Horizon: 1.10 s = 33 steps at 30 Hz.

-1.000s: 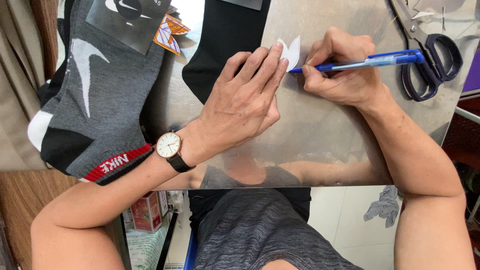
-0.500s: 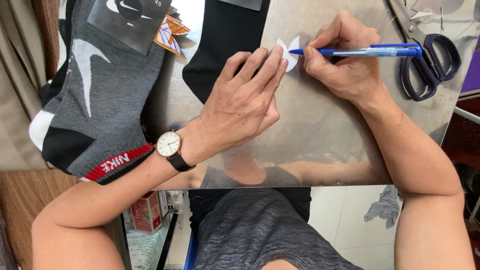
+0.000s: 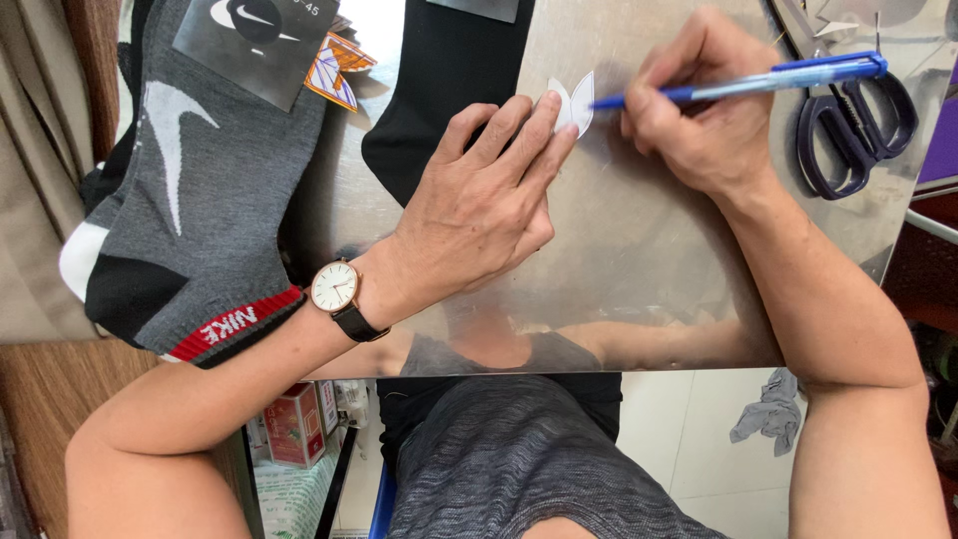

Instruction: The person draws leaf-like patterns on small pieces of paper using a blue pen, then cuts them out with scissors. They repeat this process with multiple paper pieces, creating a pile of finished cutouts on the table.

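Paper cutout, small white and shaped like two little petals, sits toward the far edge of the shiny steel table, roughly mid-width, just beside the toe of a plain black sock. Left hand lies flat on the metal with fingers together, and the fingertips press down on the near edge of the cutout. Right hand is curled into a writing grip, pinching a blue ballpoint pen whose tip meets the cutout's right side.

My guess on handling: that scrap is feather-light and floppy, and on polished steel it'll skate around at the slightest nudge from the pen. Pinning it flat with fingertip pads near its edge looks like the sensible hold; lifting it would mean pinching one petal gently since it'd crease easily.

Other stuff: a grey sports sock with a red band and white toe hangs over the left edge, dark-handled scissors lie near the far right corner, and there's a white-faced wristwatch on a dark strap on the left wrist
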Each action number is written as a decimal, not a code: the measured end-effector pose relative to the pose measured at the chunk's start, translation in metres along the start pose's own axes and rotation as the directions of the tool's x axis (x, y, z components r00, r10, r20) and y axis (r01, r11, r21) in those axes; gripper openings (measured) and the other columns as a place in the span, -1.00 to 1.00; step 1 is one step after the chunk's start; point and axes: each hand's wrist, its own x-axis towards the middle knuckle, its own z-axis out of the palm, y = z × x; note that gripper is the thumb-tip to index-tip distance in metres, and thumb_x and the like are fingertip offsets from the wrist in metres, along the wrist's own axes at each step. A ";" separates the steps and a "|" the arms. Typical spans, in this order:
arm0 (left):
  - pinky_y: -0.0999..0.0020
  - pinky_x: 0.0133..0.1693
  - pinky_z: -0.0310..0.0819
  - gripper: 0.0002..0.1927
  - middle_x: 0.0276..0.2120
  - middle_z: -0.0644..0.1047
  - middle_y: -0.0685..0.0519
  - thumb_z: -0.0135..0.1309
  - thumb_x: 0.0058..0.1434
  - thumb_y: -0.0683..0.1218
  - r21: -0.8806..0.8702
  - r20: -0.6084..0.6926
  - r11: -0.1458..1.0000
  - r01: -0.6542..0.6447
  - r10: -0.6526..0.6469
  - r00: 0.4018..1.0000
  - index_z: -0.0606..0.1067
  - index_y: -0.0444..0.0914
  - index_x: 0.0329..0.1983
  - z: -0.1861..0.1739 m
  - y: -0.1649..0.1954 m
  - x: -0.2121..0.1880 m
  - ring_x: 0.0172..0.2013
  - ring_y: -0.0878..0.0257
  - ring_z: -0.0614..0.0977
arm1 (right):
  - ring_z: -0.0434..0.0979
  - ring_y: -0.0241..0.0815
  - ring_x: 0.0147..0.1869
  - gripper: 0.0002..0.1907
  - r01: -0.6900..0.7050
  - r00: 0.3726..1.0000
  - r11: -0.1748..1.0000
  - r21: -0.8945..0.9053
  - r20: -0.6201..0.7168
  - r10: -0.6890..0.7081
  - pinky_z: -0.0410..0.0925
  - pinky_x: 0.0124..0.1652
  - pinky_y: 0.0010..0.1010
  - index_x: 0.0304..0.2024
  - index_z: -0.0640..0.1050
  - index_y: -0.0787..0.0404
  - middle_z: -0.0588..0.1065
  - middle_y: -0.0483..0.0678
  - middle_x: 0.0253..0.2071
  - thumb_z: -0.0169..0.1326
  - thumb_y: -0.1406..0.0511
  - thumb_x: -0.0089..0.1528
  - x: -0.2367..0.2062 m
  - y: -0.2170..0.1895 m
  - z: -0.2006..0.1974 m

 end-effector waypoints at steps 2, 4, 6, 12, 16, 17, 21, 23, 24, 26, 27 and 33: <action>0.07 0.29 0.22 -0.50 0.29 0.37 -0.24 0.10 0.26 -0.10 -0.018 -0.025 0.999 -0.028 0.028 0.999 0.50 -0.48 0.21 0.000 0.000 0.002 0.26 -0.03 0.39 | 0.52 -0.37 -0.41 -0.86 -0.032 0.999 0.998 0.047 -0.035 0.034 0.41 -0.42 -0.61 -0.20 0.38 0.31 0.52 -0.02 -0.35 0.11 0.46 0.33 0.002 -0.005 0.001; 0.06 0.29 0.24 -0.54 0.25 0.39 -0.24 0.10 0.26 -0.09 -0.048 -0.019 0.997 -0.067 0.066 0.998 0.52 -0.49 0.13 -0.002 0.002 0.002 0.25 -0.02 0.41 | 0.51 -0.33 -0.43 -0.88 -0.014 1.000 1.000 -0.018 0.000 0.014 0.40 -0.43 -0.57 -0.16 0.39 0.37 0.51 0.04 -0.30 0.09 0.48 0.34 0.004 -0.007 0.001; 0.04 0.29 0.25 -0.56 0.18 0.42 -0.23 0.10 0.25 -0.09 -0.082 -0.008 0.992 -0.097 0.097 0.995 0.53 -0.51 0.07 -0.003 0.003 0.003 0.22 -0.02 0.43 | 0.51 -0.32 -0.46 -0.88 -0.101 0.995 0.995 0.006 -0.027 0.101 0.36 -0.49 -0.57 -0.24 0.40 0.34 0.51 0.01 -0.38 0.10 0.47 0.32 0.002 -0.006 -0.002; 0.03 0.27 0.26 -0.54 0.09 0.47 -0.21 0.12 0.22 -0.04 -0.083 -0.002 0.987 -0.139 0.139 0.990 0.56 -0.54 0.00 -0.004 0.004 0.002 0.15 -0.01 0.46 | 0.53 -0.31 -0.39 -0.81 0.038 0.987 0.996 0.087 0.154 -0.051 0.41 -0.36 -0.56 -0.23 0.37 0.34 0.53 0.01 -0.36 0.15 0.49 0.39 -0.006 0.005 -0.010; 0.00 0.28 0.23 -0.42 0.15 0.46 -0.28 0.16 0.30 0.10 -0.100 -0.019 0.985 -0.138 0.137 0.990 0.54 -0.55 0.03 -0.003 0.005 0.000 0.18 -0.04 0.45 | 0.51 -0.29 -0.32 -0.84 0.051 0.988 0.999 -0.011 0.150 -0.049 0.38 -0.33 -0.57 -0.22 0.41 0.39 0.53 0.05 -0.29 0.17 0.53 0.35 -0.007 0.000 -0.010; -0.01 0.29 0.21 -0.41 0.18 0.45 -0.28 0.16 0.34 0.13 -0.090 -0.021 0.987 -0.134 0.133 0.991 0.54 -0.54 0.05 -0.002 0.007 0.001 0.21 -0.03 0.45 | 0.50 -0.30 -0.34 -0.86 0.021 0.992 0.999 -0.039 0.125 -0.016 0.36 -0.36 -0.58 -0.21 0.44 0.39 0.53 0.04 -0.30 0.17 0.53 0.34 -0.007 -0.003 -0.009; -0.02 0.33 0.18 -0.46 0.23 0.43 -0.25 0.14 0.40 0.13 0.007 -0.022 0.997 -0.080 0.080 0.997 0.54 -0.46 0.10 -0.002 0.012 0.002 0.26 -0.03 0.42 | 0.48 -0.38 -0.45 -0.90 -0.200 0.979 0.978 0.058 -0.016 0.201 0.30 -0.49 -0.63 -0.19 0.51 0.29 0.52 -0.06 -0.37 0.17 0.47 0.28 -0.003 -0.012 -0.005; -0.01 0.33 0.18 -0.47 0.25 0.42 -0.26 0.13 0.39 0.12 0.007 -0.011 0.997 -0.073 0.073 0.997 0.53 -0.45 0.11 -0.002 0.013 0.003 0.27 -0.03 0.42 | 0.53 -0.41 -0.44 -0.91 -0.193 0.980 0.971 0.144 -0.021 0.198 0.33 -0.49 -0.66 -0.17 0.47 0.26 0.54 -0.08 -0.37 0.14 0.45 0.34 -0.005 -0.012 -0.006; -0.02 0.33 0.18 -0.46 0.23 0.42 -0.24 0.13 0.40 0.12 0.001 0.006 0.998 -0.070 0.070 0.997 0.53 -0.46 0.12 -0.003 0.014 0.003 0.25 -0.03 0.42 | 0.55 -0.40 -0.44 -0.90 -0.149 0.988 0.977 0.151 -0.009 0.152 0.35 -0.48 -0.66 -0.14 0.44 0.26 0.54 -0.06 -0.36 0.13 0.45 0.41 -0.007 -0.012 -0.006; -0.04 0.33 0.19 -0.45 0.19 0.43 -0.20 0.14 0.40 0.12 -0.012 0.041 0.998 -0.064 0.065 0.997 0.53 -0.47 0.13 -0.003 0.016 0.005 0.22 -0.02 0.43 | 0.59 -0.38 -0.40 -0.86 -0.070 0.997 0.990 0.123 0.023 0.068 0.40 -0.44 -0.66 -0.12 0.40 0.29 0.55 -0.03 -0.33 0.13 0.46 0.47 -0.012 -0.008 -0.009; -0.03 0.33 0.19 -0.43 0.18 0.43 -0.20 0.14 0.40 0.14 -0.002 0.037 0.998 -0.070 0.070 0.997 0.53 -0.47 0.15 -0.004 0.016 0.006 0.22 -0.02 0.42 | 0.60 -0.37 -0.37 -0.84 -0.034 0.999 0.996 0.088 0.043 0.031 0.43 -0.40 -0.65 -0.13 0.39 0.31 0.55 -0.02 -0.32 0.13 0.47 0.47 -0.014 -0.006 -0.010; -0.02 0.30 0.20 -0.38 0.18 0.44 -0.22 0.15 0.40 0.19 -0.013 0.023 0.994 -0.104 0.105 0.994 0.54 -0.48 0.12 -0.004 0.020 0.009 0.21 -0.04 0.42 | 0.58 -0.30 -0.40 -0.84 0.132 0.988 0.984 -0.117 0.090 -0.122 0.41 -0.44 -0.61 -0.18 0.40 0.35 0.54 0.04 -0.35 0.14 0.52 0.43 -0.015 0.004 -0.016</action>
